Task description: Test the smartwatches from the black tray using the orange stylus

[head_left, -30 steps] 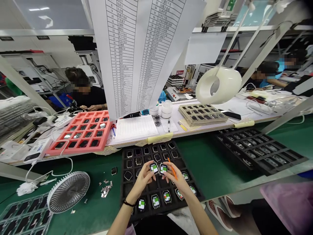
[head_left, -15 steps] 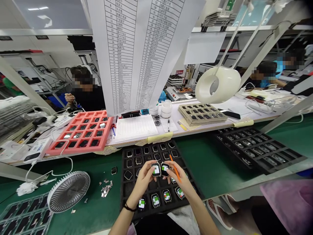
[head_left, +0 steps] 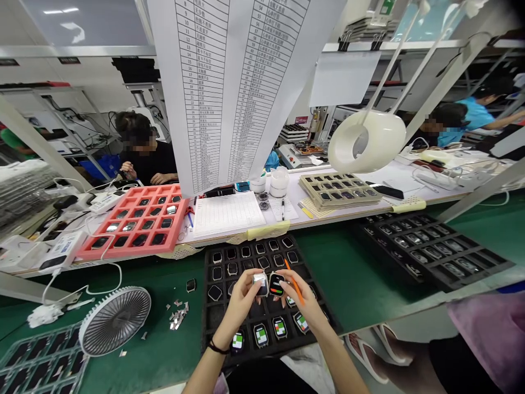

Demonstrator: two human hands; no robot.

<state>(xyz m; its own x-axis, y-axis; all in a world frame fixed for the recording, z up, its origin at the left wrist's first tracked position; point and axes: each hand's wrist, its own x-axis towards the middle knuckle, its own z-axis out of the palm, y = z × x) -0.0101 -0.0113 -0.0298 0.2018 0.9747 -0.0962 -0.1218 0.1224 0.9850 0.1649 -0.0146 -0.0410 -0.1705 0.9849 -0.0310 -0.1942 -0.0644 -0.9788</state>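
My left hand (head_left: 243,293) grips a watch body (head_left: 260,284) by its edges, its screen lit mostly white, with the thumb on the glass. Close beside it, a second watch body (head_left: 276,284) is in my right hand (head_left: 302,294), showing a dark screen with green and orange-red bars. An orange stick-like tool (head_left: 294,282) is also tucked in the fingers of my right hand. Both watches are over a black foam tray (head_left: 216,314) with rows of watch bodies; several in the front row have green and white screens.
A red foam tray (head_left: 179,219) and a beige tray (head_left: 312,203) stand on the shelf. Left are a fan (head_left: 115,321) and metal bits (head_left: 179,316). Black trays (head_left: 414,257) lie at right. A printed sheet (head_left: 241,98) hangs ahead. People sit beyond the shelf.
The left watch's screen has turned from green and white to mostly white, the right one's to dark with coloured bars. Across the shelf, a person's hands have lowered. My hands have barely moved.
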